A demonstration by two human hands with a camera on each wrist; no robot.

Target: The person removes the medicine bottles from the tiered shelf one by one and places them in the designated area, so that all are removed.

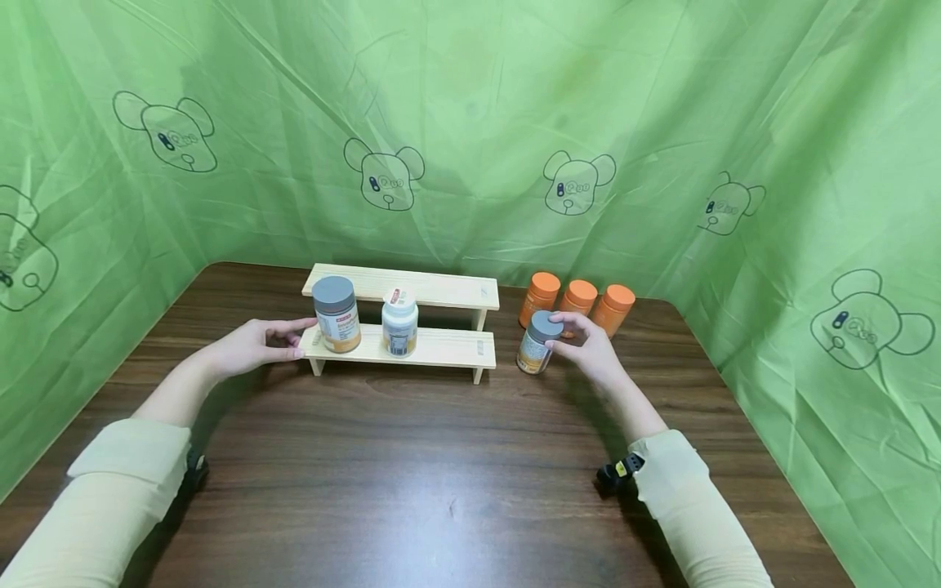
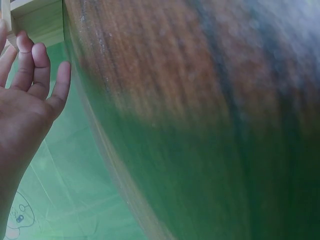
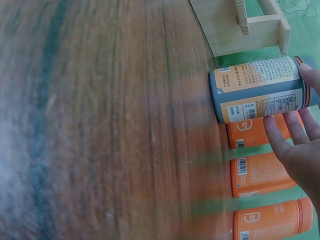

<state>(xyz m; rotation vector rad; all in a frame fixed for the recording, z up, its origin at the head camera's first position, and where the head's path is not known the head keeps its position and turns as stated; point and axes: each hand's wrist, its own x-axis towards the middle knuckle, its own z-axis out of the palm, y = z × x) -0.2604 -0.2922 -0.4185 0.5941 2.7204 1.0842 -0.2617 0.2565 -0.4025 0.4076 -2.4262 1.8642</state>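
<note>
My right hand (image 1: 594, 353) grips a bottle (image 1: 534, 351) by its grey lid, thumb on one side and fingers on the other. In the right wrist view the bottle (image 3: 257, 92) shows an orange and white label; whether its base touches the table I cannot tell. At the far left, my left hand (image 1: 253, 349) pinches the left end of a two-step wooden shelf (image 1: 448, 347) between thumb and forefinger. On the lower step stand a larger grey-lidded jar (image 1: 338, 318) and a white bottle (image 1: 400, 331), both upright. In the left wrist view the other fingers (image 2: 60, 87) are loosely bent.
Three orange bottles (image 1: 544, 294) stand in a row behind and right of my right hand. The dark wooden table (image 1: 412, 457) stretches in front of the shelf. Green cloth (image 1: 470, 122) with bear drawings hangs around its back and sides.
</note>
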